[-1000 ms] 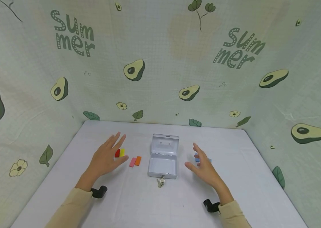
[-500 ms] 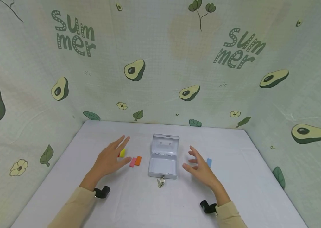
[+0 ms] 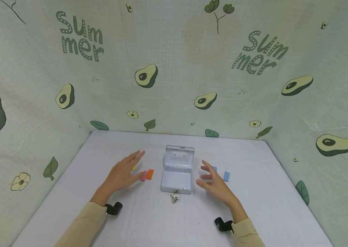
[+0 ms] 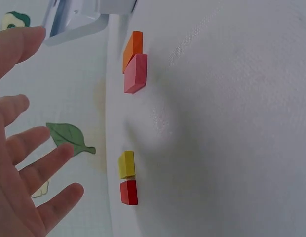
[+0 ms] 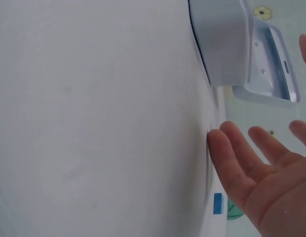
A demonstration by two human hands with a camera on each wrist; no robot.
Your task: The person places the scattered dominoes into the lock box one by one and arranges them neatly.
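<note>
Pale grey, the box (image 3: 176,180) is sitting on the white counter (image 3: 174,226), its lid (image 3: 178,159) standing up on the far side and keys (image 3: 173,198) showing on the near side. To its left, the left hand (image 3: 123,175) is spreading wide close to a pink block (image 4: 135,74), an orange block (image 3: 150,174), a yellow block (image 4: 127,164) and a red block (image 4: 129,192). To its right, the right hand (image 3: 217,185) is spreading wide near two blue blocks (image 3: 226,176).

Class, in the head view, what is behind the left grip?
A yellow rectangular block peeks out, and a pink rectangular block partly shows. A red rectangular block is covered there, visible only in the left wrist view.
</note>
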